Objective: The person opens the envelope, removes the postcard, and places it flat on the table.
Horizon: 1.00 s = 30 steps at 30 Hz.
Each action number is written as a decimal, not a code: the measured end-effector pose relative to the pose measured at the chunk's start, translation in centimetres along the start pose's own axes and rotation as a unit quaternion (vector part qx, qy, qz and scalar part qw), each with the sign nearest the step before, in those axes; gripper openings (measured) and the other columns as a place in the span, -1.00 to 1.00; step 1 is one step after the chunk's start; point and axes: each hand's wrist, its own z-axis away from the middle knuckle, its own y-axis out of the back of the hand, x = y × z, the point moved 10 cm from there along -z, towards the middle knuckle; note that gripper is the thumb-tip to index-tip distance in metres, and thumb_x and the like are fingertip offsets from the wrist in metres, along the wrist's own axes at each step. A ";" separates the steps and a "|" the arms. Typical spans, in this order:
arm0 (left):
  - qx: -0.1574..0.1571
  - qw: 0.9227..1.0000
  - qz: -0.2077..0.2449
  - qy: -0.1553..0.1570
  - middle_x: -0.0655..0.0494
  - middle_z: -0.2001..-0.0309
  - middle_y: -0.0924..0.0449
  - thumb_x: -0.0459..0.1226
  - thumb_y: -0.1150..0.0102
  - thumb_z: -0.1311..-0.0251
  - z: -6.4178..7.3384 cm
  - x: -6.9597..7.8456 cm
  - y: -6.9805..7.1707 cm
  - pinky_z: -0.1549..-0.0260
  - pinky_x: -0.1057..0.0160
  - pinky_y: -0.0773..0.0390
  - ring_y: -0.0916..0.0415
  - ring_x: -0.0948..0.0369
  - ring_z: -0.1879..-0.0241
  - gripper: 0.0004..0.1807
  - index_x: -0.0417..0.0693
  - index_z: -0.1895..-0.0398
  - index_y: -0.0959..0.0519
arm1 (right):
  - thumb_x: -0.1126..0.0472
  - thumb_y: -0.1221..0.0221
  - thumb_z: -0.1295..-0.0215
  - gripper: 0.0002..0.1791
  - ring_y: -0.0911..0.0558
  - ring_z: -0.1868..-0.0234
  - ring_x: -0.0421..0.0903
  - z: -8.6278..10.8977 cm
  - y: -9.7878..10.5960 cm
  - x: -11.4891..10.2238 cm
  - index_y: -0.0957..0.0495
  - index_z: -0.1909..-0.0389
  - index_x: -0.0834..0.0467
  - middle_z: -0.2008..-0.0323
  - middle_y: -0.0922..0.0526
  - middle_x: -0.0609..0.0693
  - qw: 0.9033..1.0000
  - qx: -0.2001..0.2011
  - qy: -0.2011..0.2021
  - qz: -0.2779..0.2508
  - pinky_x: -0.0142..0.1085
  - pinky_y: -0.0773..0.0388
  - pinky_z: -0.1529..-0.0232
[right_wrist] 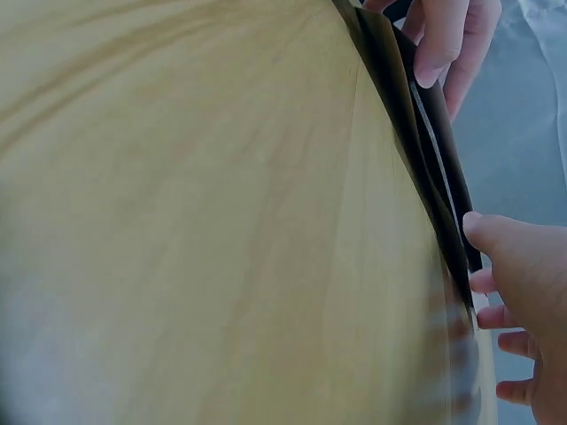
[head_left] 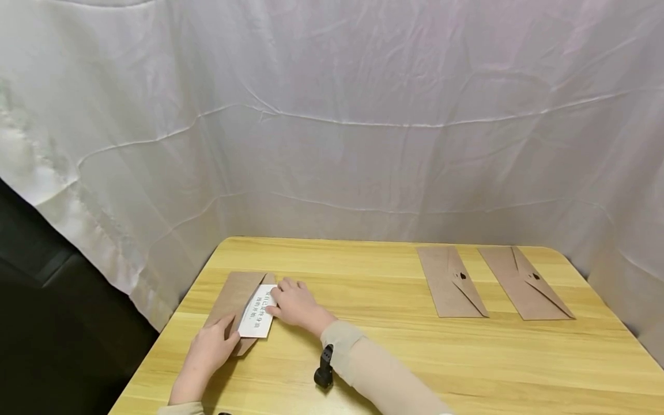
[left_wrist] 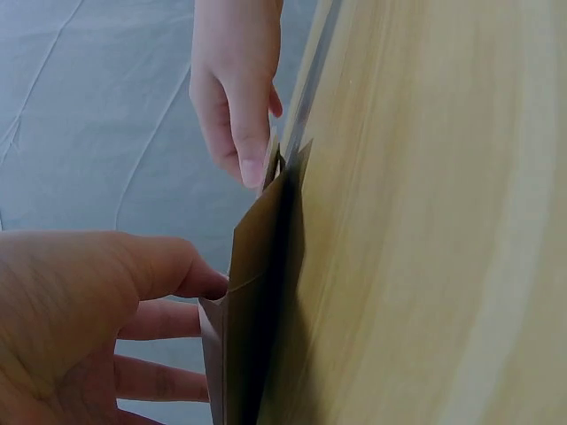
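Note:
A brown kraft envelope (head_left: 236, 291) lies on the left of the table with its flap folded out beneath. Partly inside its mouth sits a white card (head_left: 256, 317) printed with dark characters. My left hand (head_left: 210, 346) pinches the envelope's near edge at the opening; in the left wrist view the thumb and fingers (left_wrist: 168, 270) meet at that edge. At the card's outer long edge is my right hand (head_left: 298, 302), its fingertips touching it. The right wrist view shows that hand's thumb (right_wrist: 500, 235) against the edge and the other fingers extended and spread.
Two more brown envelopes, one (head_left: 441, 282) nearer the middle and one (head_left: 510, 282) at the far right, lie flat with dark marks on their flaps. The wooden table (head_left: 373, 357) ends at a pale curtain (head_left: 332, 161). Something black (head_left: 52, 305) stands beyond its left edge.

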 end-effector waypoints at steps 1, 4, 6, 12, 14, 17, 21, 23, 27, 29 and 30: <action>0.000 1.000 0.001 0.000 -0.40 -0.21 -0.45 -0.22 -0.08 -0.21 0.0 0.0 0.0 -0.13 -0.28 -0.42 -0.38 -0.36 -0.20 -0.45 -0.30 -0.26 -0.44 | -0.30 0.07 -0.41 -0.43 -0.30 -0.44 -0.01 -0.2 -0.1 0.1 -0.51 -0.15 0.01 -0.31 -0.43 0.00 1.000 -0.003 -0.009 0.006 0.02 -0.28 -0.41; -0.001 1.000 0.003 -0.001 -0.38 -0.22 -0.45 -0.23 -0.08 -0.21 0.0 0.0 0.0 -0.13 -0.28 -0.42 -0.38 -0.35 -0.21 -0.45 -0.29 -0.26 -0.44 | -0.36 0.13 -0.39 -0.26 -0.31 -0.43 -0.04 -0.6 -0.4 0.4 -0.39 -0.33 0.09 -0.35 -0.40 0.02 0.999 -0.008 -0.030 0.022 -0.02 -0.29 -0.41; 0.001 1.000 0.002 -0.003 -0.38 -0.21 -0.46 -0.24 -0.08 -0.20 0.0 0.1 0.0 -0.12 -0.28 -0.43 -0.39 -0.35 -0.20 -0.45 -0.30 -0.25 -0.45 | -0.38 0.15 -0.38 -0.20 -0.32 -0.41 -0.05 -0.8 -0.5 0.6 -0.34 -0.38 0.12 -0.34 -0.40 0.02 0.999 -0.011 -0.040 0.030 -0.05 -0.30 -0.40; -0.004 1.000 0.001 -0.002 -0.40 -0.20 -0.46 -0.23 -0.09 -0.19 0.1 0.2 0.0 -0.11 -0.29 -0.43 -0.39 -0.35 -0.20 -0.44 -0.32 -0.25 -0.45 | -0.43 0.14 -0.34 -0.15 -0.35 -0.31 -0.10 -1.3 -0.5 0.8 -0.32 -0.38 0.14 -0.25 -0.42 0.00 0.997 -0.009 -0.062 0.041 -0.15 -0.33 -0.33; -0.007 1.000 0.002 0.001 -0.41 -0.20 -0.45 -0.23 -0.08 -0.19 0.1 0.1 0.0 -0.11 -0.29 -0.43 -0.39 -0.35 -0.20 -0.44 -0.32 -0.26 -0.44 | -0.43 0.12 -0.33 -0.14 -0.35 -0.28 -0.10 -1.3 -0.4 0.7 -0.34 -0.37 0.14 -0.23 -0.43 -0.01 0.997 -0.006 -0.067 0.047 -0.18 -0.34 -0.30; -0.008 1.000 0.000 0.003 -0.43 -0.19 -0.45 -0.23 -0.09 -0.19 0.1 0.1 -0.1 -0.10 -0.29 -0.44 -0.39 -0.36 -0.19 -0.44 -0.32 -0.26 -0.44 | -0.44 0.10 -0.31 -0.14 -0.35 -0.24 -0.10 -1.4 -0.3 0.7 -0.34 -0.37 0.14 -0.19 -0.44 0.00 0.996 -0.004 -0.071 0.052 -0.21 -0.35 -0.25; -0.006 1.000 -0.001 0.001 -0.42 -0.20 -0.45 -0.23 -0.10 -0.19 0.1 0.1 0.0 -0.11 -0.29 -0.43 -0.39 -0.36 -0.20 -0.44 -0.32 -0.26 -0.44 | -0.43 0.07 -0.31 -0.14 -0.35 -0.17 -0.11 -1.5 -0.3 0.7 -0.35 -0.35 0.15 -0.11 -0.44 -0.01 0.995 -0.006 -0.079 0.053 -0.24 -0.36 -0.21; -0.005 1.000 -0.002 -0.001 -0.42 -0.21 -0.44 -0.23 -0.10 -0.19 0.1 0.1 0.0 -0.12 -0.29 -0.43 -0.38 -0.36 -0.20 -0.43 -0.32 -0.26 -0.44 | -0.42 0.06 -0.31 -0.14 -0.35 -0.14 -0.11 -1.6 -0.2 0.7 -0.34 -0.35 0.17 -0.07 -0.44 -0.01 0.995 -0.005 -0.084 0.053 -0.25 -0.36 -0.19; -0.003 1.000 -0.001 -0.005 -0.42 -0.21 -0.44 -0.23 -0.10 -0.19 0.1 0.2 0.0 -0.14 -0.29 -0.42 -0.38 -0.36 -0.20 -0.43 -0.33 -0.25 -0.44 | -0.40 0.05 -0.32 -0.17 -0.34 -0.05 -0.12 -1.6 0.0 0.8 -0.34 -0.32 0.19 0.02 -0.42 -0.03 0.994 0.004 -0.093 0.055 -0.29 -0.38 -0.11; -0.003 1.000 0.000 -0.006 -0.42 -0.21 -0.45 -0.23 -0.10 -0.19 0.2 0.2 0.0 -0.14 -0.28 -0.42 -0.38 -0.35 -0.20 -0.43 -0.33 -0.25 -0.44 | -0.39 0.04 -0.32 -0.18 -0.33 -0.02 -0.13 -1.6 0.1 0.9 -0.34 -0.31 0.18 0.05 -0.40 -0.04 0.994 0.010 -0.097 0.057 -0.31 -0.38 -0.08; -0.002 1.000 0.001 -0.006 -0.42 -0.21 -0.45 -0.23 -0.10 -0.19 0.2 0.2 0.0 -0.14 -0.28 -0.42 -0.39 -0.35 -0.20 -0.43 -0.33 -0.25 -0.44 | -0.39 0.03 -0.31 -0.19 -0.32 0.00 -0.14 -1.7 0.1 0.9 -0.35 -0.29 0.17 0.07 -0.39 -0.05 0.993 0.014 -0.099 0.057 -0.33 -0.38 -0.06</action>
